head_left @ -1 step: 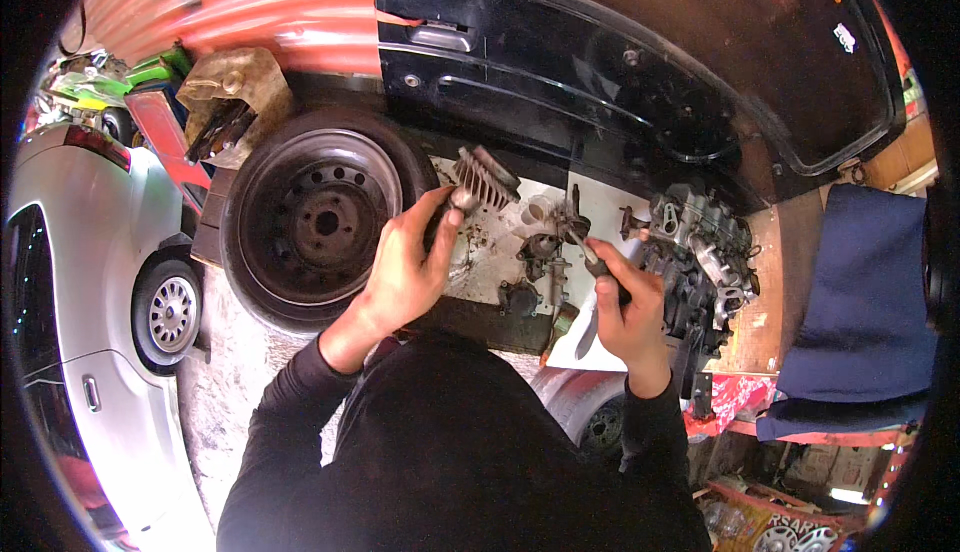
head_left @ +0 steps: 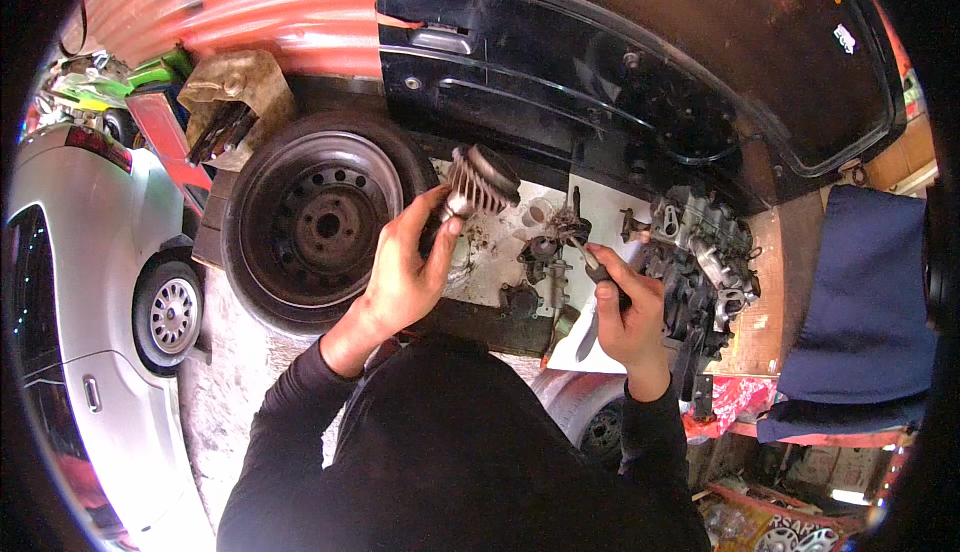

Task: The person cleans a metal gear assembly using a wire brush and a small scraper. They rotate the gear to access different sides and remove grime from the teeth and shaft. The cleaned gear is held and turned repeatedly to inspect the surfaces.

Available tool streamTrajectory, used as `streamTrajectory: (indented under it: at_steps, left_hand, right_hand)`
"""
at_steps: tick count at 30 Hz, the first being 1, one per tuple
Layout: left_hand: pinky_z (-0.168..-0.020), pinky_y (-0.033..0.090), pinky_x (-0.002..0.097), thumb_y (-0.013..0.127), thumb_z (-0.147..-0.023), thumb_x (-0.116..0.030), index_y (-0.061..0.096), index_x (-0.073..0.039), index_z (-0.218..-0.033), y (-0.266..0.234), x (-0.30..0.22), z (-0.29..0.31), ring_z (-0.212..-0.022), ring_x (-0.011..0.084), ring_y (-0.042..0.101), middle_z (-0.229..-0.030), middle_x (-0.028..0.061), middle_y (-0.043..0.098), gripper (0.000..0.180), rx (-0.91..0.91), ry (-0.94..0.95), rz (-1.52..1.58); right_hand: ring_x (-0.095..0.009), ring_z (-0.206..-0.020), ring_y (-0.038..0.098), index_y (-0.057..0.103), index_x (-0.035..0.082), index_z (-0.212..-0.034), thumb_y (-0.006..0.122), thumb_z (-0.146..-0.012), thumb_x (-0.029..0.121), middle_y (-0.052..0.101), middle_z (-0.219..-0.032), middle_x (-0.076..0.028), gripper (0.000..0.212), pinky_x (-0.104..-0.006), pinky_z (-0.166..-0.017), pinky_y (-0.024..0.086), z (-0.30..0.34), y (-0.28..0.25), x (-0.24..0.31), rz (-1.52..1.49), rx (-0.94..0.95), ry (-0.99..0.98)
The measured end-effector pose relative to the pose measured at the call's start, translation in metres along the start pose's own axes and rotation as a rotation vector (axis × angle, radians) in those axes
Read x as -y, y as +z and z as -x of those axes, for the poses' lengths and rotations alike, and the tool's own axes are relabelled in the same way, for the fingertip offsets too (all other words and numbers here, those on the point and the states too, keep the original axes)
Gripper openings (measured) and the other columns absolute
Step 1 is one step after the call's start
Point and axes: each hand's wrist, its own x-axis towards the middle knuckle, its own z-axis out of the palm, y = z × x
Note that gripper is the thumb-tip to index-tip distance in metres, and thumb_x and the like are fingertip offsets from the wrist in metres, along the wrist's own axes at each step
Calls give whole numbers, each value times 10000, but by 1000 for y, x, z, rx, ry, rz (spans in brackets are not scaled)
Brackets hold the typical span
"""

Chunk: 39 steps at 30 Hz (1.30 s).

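Observation:
My left hand (head_left: 408, 257) is closed on the shaft end of a metal gear (head_left: 475, 192), holding it up over the work surface. The gear has slanted teeth and a darker ring at its far side. In my right hand (head_left: 632, 312) is a slim tool with a dark handle (head_left: 598, 270) and a thin pale shaft. Its tip points up and left, over dark metal parts, so I cannot make out its end. The tool and the gear are apart. Below them, several greasy metal parts (head_left: 540, 252) lie on a dirty white sheet (head_left: 505, 224).
A wheel with a tyre (head_left: 325, 224) lies flat at the left. An engine block (head_left: 700, 262) stands at the right, beside dark blue cloth (head_left: 850, 297). A black vehicle panel (head_left: 520, 82) rises behind. A silver car (head_left: 95, 352) stands far left, and another wheel (head_left: 600, 422) is below.
The gear has turned slightly in my left hand, showing more of its dark ring. The tool in my right hand has shifted slightly. Both hands stay in nearly the same place.

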Motion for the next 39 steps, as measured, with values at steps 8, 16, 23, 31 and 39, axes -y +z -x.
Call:
streamTrajectory:
  at_steps: [8, 16, 23, 31, 39]
  left_hand:
    - [-622, 494, 295, 566, -1032, -200, 514, 18, -1218, -21, 8, -5, -731, 139, 568, -860, 82, 608, 292, 399, -439, 414]
    - [-376, 280, 154, 482, -1071, -340, 545, -47, -1218, -33, -24, 2, -558, 36, 385, -832, 0, 469, 334, 520, -819, 1097]
    - [-372, 250, 148, 511, -1053, -294, 554, -42, -1208, -36, -31, -12, -543, 27, 385, -830, 4, 496, 299, 474, -883, 1061]
    - [-333, 269, 169, 376, -1045, -421, 534, -14, -1128, -25, -15, -20, -501, 58, 383, -805, 23, 483, 444, 633, -1007, 1421]
    - [-302, 271, 177, 313, -1055, -409, 530, -30, -1120, -19, -5, -21, -479, 63, 361, -774, 12, 446, 441, 631, -1093, 1321]
  right_hand:
    - [-322, -1051, 715, 653, 5, -1255, 619, -923, 70, 706, -1198, -166, 340, -356, -906, 553, -8, 8, 1, -36, 83, -17]
    - [-293, -960, 736, 681, 40, -1219, 658, -876, 57, 720, -1169, -128, 345, -343, -799, 592, -34, -6, 14, 36, 116, -221]
    - [-241, -618, 663, 694, 111, -1245, 703, -861, 122, 748, -947, -99, 384, -335, -561, 525, -46, -10, 20, 85, 94, -322]
    - [-257, -668, 705, 704, 74, -1198, 671, -876, 109, 746, -950, -140, 325, -336, -596, 547, -50, -27, 13, 81, 115, -368]
    - [-269, -685, 708, 706, 158, -1240, 703, -870, 153, 746, -947, -124, 370, -359, -601, 555, -49, -33, 7, 102, 116, -318]
